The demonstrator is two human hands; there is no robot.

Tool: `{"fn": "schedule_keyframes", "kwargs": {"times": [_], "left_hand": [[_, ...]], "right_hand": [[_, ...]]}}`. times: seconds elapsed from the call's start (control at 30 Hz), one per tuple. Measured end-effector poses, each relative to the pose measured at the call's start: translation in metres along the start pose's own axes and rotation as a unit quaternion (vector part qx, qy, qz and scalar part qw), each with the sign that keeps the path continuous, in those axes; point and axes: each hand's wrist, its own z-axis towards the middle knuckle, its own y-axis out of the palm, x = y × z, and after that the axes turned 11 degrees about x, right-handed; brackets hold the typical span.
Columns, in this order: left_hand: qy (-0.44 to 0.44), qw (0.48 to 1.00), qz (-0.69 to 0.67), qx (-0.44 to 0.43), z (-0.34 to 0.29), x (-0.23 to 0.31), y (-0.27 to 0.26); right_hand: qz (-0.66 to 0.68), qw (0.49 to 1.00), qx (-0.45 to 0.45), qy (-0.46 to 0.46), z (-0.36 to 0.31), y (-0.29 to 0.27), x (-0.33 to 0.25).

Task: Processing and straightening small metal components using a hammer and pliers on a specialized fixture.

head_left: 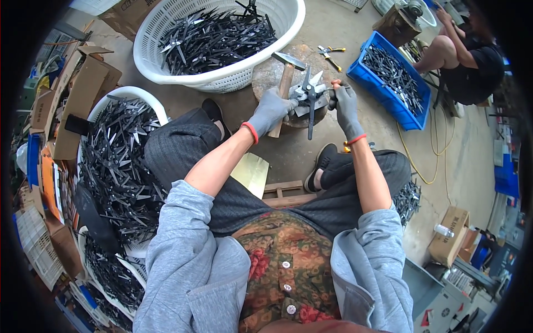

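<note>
My left hand (271, 112), in a grey glove with a red cuff, is closed at the side of a pair of dark-handled shears (310, 89). A hammer (286, 80) with a wooden handle passes beneath that hand; whether the palm also bears on it, I cannot tell. To the right of the shears, my right hand (347, 108), gloved the same way, has its fingers curled together, and what they pinch is too small to name. Bright metal blades (316, 79) lie around the shears on a round wooden block (264, 75).
A white basket (222, 82) heaped with dark blade parts stands beyond the block. Another full white basket (161, 111) is by my left knee. Yellow-handled shears (332, 55) lie at the block's far right. A blue crate (408, 119) of parts stands near a seated person (472, 61).
</note>
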Motion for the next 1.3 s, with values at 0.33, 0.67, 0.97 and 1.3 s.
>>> {"fn": "schedule_keyframes", "kwargs": {"times": [0.33,0.67,0.97,1.3], "left_hand": [[0.005,0.999,0.012,0.038,-0.011,-0.002,0.005],[-0.035,0.999,0.015,0.021,-0.019,0.004,0.007],[-0.054,0.998,0.025,-0.004,-0.018,0.01,0.004],[-0.014,0.998,0.062,-0.026,-0.01,-0.003,0.0]], "right_hand": [[-0.075,0.995,-0.048,-0.051,-0.023,-0.006,-0.009],[-0.131,0.987,-0.019,-0.095,-0.004,0.026,0.006],[-0.156,0.981,-0.03,-0.108,-0.005,0.026,0.009],[-0.252,0.93,-0.033,-0.266,-0.002,0.025,0.023]]}}
